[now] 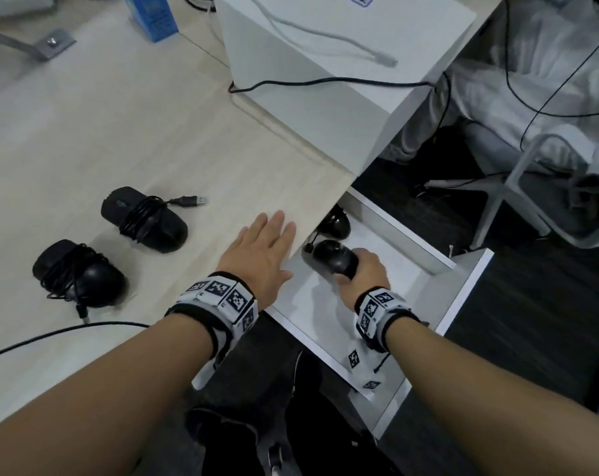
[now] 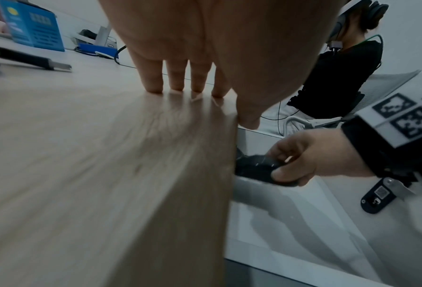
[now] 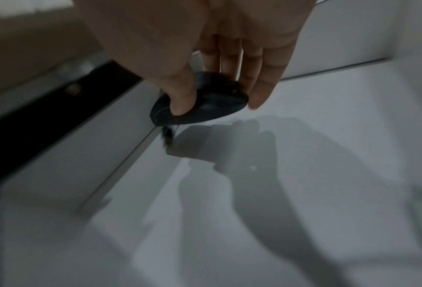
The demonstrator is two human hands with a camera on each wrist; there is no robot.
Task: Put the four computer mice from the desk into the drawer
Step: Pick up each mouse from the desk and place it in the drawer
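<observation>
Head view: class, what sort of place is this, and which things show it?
Probably an office: a wooden desk with cabled mice, an open white drawer, and someone seated on a mesh chair.

Held mouse (image 1: 334,257): black, gripped at its near end by the right hand (image 1: 368,274), raised just above the white drawer floor; its cable plug hangs below it.
Mouse in drawer (image 1: 335,223): black, at the far left of the drawer, partly hidden under the desk edge, just beyond the held mouse.
Far desk mouse (image 1: 143,219): black, cable wound around its middle, USB plug lying out to the right on the desk (image 1: 119,132).
Near desk mouse (image 1: 78,274): black, cable wound around it, left of and nearer than the other.
Drawer (image 1: 442,314): white, pulled open at the desk's right.
</observation>
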